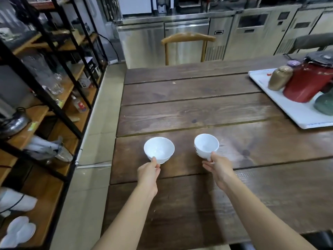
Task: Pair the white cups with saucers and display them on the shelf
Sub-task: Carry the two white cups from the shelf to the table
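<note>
I hold two white cups above the dark wooden table (189, 109). My left hand (148, 173) pinches the near rim of the left cup (159, 148), thumb on its edge. My right hand (217, 166) grips the right cup (206, 145) at its near lower side; a small dark mark shows on that cup's left wall. Both cups look empty with their mouths facing up. White saucers (19, 230) lie on the lower board of the black-framed wooden shelf (54, 188) at the far left.
A white tray (292, 112) at the table's right carries a red pot (306, 82), a brown jar (280, 78) and a green vessel (324, 103). A wooden chair (187, 37) stands beyond the table. The shelf holds glassware, a bottle and a metal kettle. Steel cabinets line the back.
</note>
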The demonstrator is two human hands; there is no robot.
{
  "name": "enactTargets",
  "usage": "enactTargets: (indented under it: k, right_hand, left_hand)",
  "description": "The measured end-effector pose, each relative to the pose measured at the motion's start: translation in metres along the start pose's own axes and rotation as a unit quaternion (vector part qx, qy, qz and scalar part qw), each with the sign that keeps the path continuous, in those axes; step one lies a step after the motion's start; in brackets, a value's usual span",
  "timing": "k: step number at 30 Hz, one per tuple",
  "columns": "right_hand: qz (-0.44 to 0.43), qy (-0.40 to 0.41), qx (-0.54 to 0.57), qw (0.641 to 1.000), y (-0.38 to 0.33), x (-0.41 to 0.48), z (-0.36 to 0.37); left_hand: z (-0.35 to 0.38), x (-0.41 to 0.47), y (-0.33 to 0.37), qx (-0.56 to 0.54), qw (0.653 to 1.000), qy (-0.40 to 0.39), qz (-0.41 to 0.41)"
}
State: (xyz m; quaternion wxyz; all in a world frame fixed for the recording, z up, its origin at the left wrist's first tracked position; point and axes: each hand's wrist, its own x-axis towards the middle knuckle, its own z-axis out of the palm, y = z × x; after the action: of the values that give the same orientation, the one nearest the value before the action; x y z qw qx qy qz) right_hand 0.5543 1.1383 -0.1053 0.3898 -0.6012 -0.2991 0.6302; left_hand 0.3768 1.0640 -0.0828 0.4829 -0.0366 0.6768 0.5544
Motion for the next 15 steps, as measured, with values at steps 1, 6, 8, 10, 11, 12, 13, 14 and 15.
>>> enactTargets:
  k: [1, 6, 8, 10, 11, 12, 13, 14, 15]
  right_hand:
    - [-0.002, -0.005, -0.002, 1.0, 0.002, 0.004, -0.001]
    - [-0.006, -0.022, 0.009, 1.0, 0.016, 0.018, -0.008]
    - [-0.014, -0.028, 0.01, 0.999, 0.017, 0.019, -0.009]
    - [-0.015, -0.03, -0.005, 0.999, 0.017, 0.019, -0.011]
    - [-0.013, -0.03, -0.021, 0.999, 0.017, 0.019, -0.011]
    - [-0.01, -0.03, -0.04, 0.999, 0.017, 0.018, -0.013]
    - [-0.003, -0.029, -0.063, 0.998, 0.018, 0.017, -0.014]
    - [0.007, -0.03, -0.086, 0.996, 0.018, 0.016, -0.016]
    - [0.018, -0.034, -0.107, 0.994, 0.019, 0.015, -0.018]
  left_hand:
    - [0.003, 0.003, -0.004, 0.002, 1.0, -0.003, 0.004]
    - [0.007, 0.008, -0.023, 0.01, 0.999, -0.033, 0.009]
    - [0.007, 0.01, -0.029, 0.013, 0.999, -0.036, 0.012]
    - [0.006, 0.009, -0.033, 0.011, 0.999, -0.037, 0.013]
    - [0.006, 0.008, -0.034, 0.013, 0.999, -0.037, 0.015]
    - [0.005, 0.007, -0.035, 0.019, 0.999, -0.037, 0.017]
    - [0.005, 0.006, -0.035, 0.025, 0.999, -0.039, 0.016]
    - [0.005, 0.005, -0.035, 0.03, 0.998, -0.045, 0.013]
    - [0.006, 0.004, -0.034, 0.033, 0.998, -0.054, 0.007]
